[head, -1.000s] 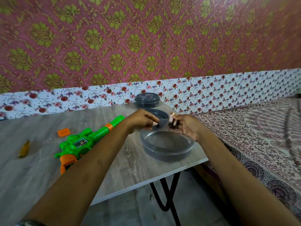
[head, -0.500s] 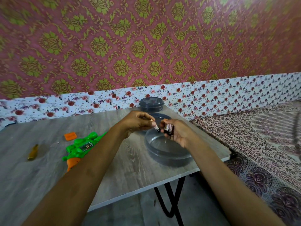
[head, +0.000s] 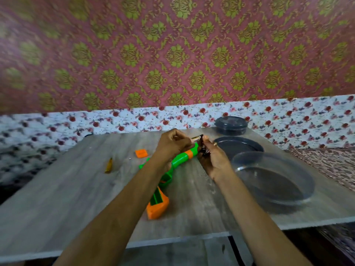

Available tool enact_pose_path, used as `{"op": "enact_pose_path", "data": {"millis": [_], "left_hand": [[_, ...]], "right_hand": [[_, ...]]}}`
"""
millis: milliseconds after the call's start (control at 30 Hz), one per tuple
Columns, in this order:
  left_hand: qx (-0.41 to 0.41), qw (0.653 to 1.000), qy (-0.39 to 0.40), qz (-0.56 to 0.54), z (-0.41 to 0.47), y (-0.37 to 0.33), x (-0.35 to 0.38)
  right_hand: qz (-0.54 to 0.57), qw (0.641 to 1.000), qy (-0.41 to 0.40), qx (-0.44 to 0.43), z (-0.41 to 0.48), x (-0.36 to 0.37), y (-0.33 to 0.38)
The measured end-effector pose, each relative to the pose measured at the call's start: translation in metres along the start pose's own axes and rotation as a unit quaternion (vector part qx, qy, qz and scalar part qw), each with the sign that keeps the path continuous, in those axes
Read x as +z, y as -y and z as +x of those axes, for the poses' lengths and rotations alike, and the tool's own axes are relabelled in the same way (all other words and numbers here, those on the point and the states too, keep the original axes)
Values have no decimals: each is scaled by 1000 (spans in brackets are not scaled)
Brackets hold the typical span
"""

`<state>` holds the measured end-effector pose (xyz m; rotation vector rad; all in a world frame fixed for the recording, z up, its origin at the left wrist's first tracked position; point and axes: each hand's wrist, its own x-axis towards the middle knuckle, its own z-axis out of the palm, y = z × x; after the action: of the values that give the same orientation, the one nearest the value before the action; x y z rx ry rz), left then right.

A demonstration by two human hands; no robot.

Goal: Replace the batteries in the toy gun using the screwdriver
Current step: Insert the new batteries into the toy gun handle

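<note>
Bearing toy gun [head: 182,158], grey table [head: 67,198] against wallpaper [head: 172,54]

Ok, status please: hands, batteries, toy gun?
Left hand pinches one battery. Right hand grips dark batteries. Toy gun lies on table below them. Orange cover lies apart.

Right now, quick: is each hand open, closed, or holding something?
Left hand: fingers pinch a single battery.
Right hand: fingers curled round what look like dark batteries.
</note>
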<state>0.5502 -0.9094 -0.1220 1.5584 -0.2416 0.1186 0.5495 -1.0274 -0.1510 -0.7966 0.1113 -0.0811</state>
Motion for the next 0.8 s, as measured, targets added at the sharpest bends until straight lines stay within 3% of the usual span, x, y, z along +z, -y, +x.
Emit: {"op": "enact_pose_path", "data": {"millis": [167, 300, 367, 433, 533, 667, 800], "left_hand": [[68, 989, -23, 131, 0, 26, -41], [35, 990, 2, 140, -4, 40, -66], [27, 985, -31, 167, -6, 47, -76], [32, 951, -77, 298, -6, 54, -93], [-53, 907, -81, 411, -8, 60, -110], [-146, 897, -36, 415, -14, 63, -110], [-168, 946, -28, 277, -20, 68, -100]], "right_hand": [[0, 1000, 22, 5, 18, 22, -44], [4, 999, 26, 21, 28, 16, -66], [4, 999, 32, 15, 32, 9, -71], [-33, 999, 30, 6, 34, 3, -74], [-135, 991, 17, 1, 38, -2, -82], [-170, 985, -2, 4, 41, -3, -87], [-112, 994, -6, 4, 33, -5, -77]]}}
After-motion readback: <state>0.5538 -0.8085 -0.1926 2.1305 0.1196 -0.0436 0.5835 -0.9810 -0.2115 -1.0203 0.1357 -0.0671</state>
